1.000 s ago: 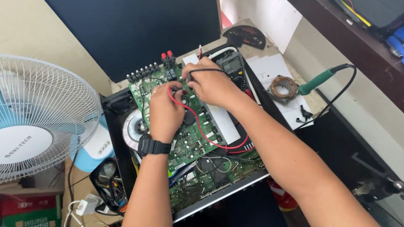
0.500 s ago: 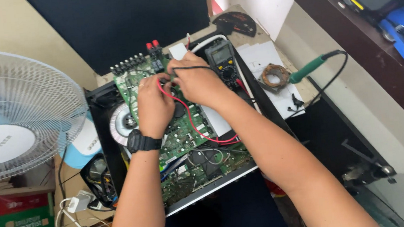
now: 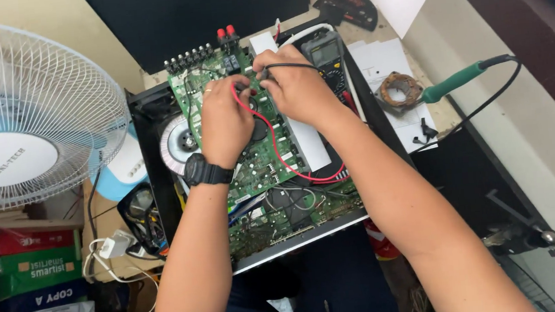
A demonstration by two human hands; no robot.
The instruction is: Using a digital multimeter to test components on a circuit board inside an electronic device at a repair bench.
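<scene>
Head view looks down over two bare forearms reaching away from the person toward an opened amplifier chassis (image 3: pixel 147 120) on a cluttered counter (image 3: pixel 447 111). Nearest, the front edge of the chassis shows a tangle of thin wires and a small lower board. Beyond it lies the green circuit board (image 3: pixel 265 164), with a round toroidal transformer (image 3: pixel 179 141) at its left.

On the left wrist sits a black wristwatch (image 3: pixel 206 171). The left hand (image 3: pixel 224 117) rests on the board, its fingers curled down and pinched on the red probe lead (image 3: pixel 277 149), whose tip is hidden beneath them. The red lead loops back toward the person across the board and then curves right. The right hand (image 3: pixel 295 84) lies just beside the left, almost touching it, fingers bent and pinched on the black probe lead (image 3: pixel 286 65), pressed to the far part of the board. The black lead arcs over the knuckles toward a digital multimeter (image 3: pixel 325 55) lying on the far right corner of the chassis.

Farther on, a row of black terminals and two red binding posts (image 3: pixel 225 32) line the rear edge of the board. Right of the chassis, a green-handled soldering iron (image 3: pixel 458 80) rests with its tip at a round rusty stand (image 3: pixel 397 88), on sheets of paper. At the left stands a white table fan (image 3: pixel 26 111), with stacked cardboard boxes (image 3: pixel 26 271) below it. A dark screen (image 3: pixel 198 16) rises at the far side.
</scene>
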